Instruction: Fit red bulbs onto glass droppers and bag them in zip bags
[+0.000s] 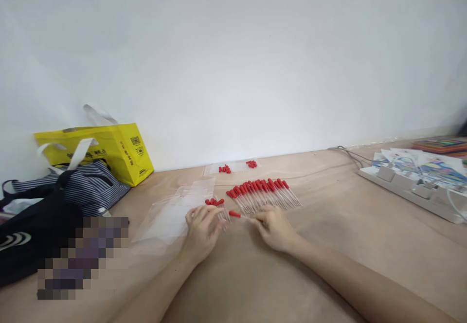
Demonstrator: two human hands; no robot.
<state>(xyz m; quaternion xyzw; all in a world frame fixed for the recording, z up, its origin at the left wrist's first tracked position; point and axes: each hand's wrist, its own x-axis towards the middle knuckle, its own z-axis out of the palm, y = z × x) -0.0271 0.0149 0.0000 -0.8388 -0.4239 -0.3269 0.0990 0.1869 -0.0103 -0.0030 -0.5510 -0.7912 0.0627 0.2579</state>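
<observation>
My right hand [275, 228] pinches the thin clear tube of a dropper with a red bulb [234, 214], which points left toward my other hand. My left hand [202, 228] is bent over a small group of red-bulbed droppers [209, 201], its thumb and fingertips apart. Part of that group is hidden behind its fingers. Just beyond both hands, a row of droppers [259, 189] lies side by side on the table, red bulbs pointing away from me. Clear plastic bags [168, 216] lie flat to the left of my left hand.
Farther back, more red-bulbed pieces [224, 169] lie on clear plastic by the wall. A yellow bag [136, 162], a striped bag [98, 184] and a black bag [44, 240] are at left. At right are a power strip [412, 191] and printed sheets [434, 165].
</observation>
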